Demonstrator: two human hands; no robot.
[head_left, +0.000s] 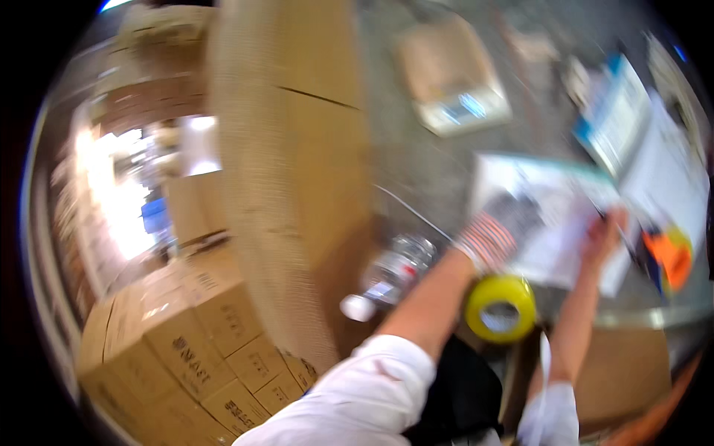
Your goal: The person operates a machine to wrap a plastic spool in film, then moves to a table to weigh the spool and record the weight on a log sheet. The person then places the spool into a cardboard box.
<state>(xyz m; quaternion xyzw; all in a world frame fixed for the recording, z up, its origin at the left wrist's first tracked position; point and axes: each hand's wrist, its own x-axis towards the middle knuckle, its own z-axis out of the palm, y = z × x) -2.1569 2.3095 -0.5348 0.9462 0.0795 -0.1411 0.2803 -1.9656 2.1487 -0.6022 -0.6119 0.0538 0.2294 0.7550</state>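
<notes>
My left hand (515, 215) wears a grey glove with an orange-and-white striped cuff. It lies spread over white paper sheets (547, 245) on the grey table, its fingers blurred. My bare right hand (606, 232) is closed around a thin dark pen (597, 211), which slants over the right part of the sheets. Close to my left wrist sits a yellow roll of tape (478, 306). A clear plastic bottle (393, 271) with a white cap lies on its side left of that forearm. An orange-and-black tape dispenser (675, 256) is right of my right hand.
A digital scale (457, 82) with a brown top stands farther back. Behind the papers at right is a blue-and-white box (619, 115). A tall cardboard sheet or carton wall (323, 149) bounds the table's left side. Stacked brown cartons (193, 349) stand on the lower left.
</notes>
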